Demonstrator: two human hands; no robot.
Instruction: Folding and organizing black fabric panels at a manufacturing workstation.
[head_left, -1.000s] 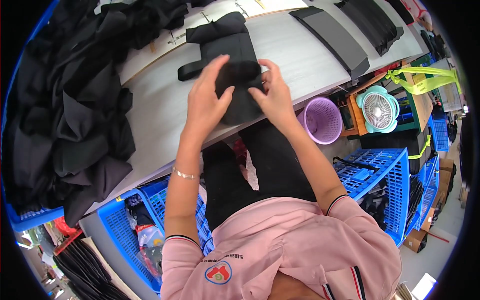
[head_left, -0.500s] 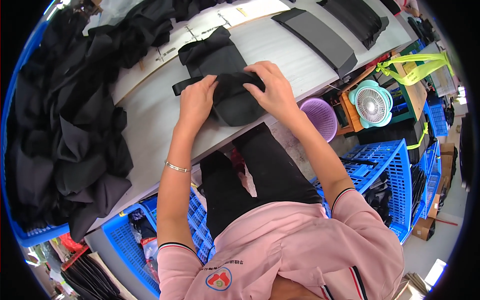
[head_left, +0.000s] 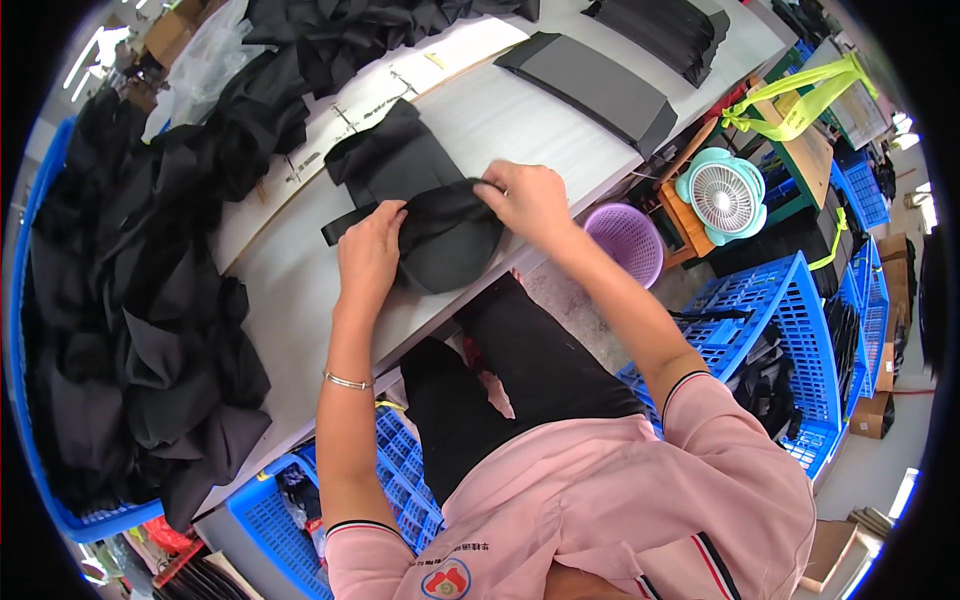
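Note:
A black fabric piece (head_left: 452, 252) with a rounded near end lies on the grey table in front of me, close to its front edge. My left hand (head_left: 368, 252) is closed on the left end of a fabric fold that crosses the piece. With thumb and fingertips my right hand (head_left: 528, 203) pinches the fold's other end, and the fold stands slightly raised between both hands. A flat black strap end (head_left: 342, 226) sticks out beside my left hand. The far part of the piece, with a bunched flap (head_left: 378, 140), lies flat beyond my hands.
A large heap of black fabric (head_left: 150, 330) fills the left side. Stacked grey-black panels (head_left: 590, 88) lie at the table's far right. Beyond the front edge stand a purple basket (head_left: 625, 245), a turquoise fan (head_left: 722, 198) and blue crates (head_left: 765, 335). A white board (head_left: 400, 85) runs along the back.
My right hand has gone from spread fingers on the fabric to a pinch at the fold's end. The fold is now drawn straighter between both hands. The whole view has shifted somewhat.

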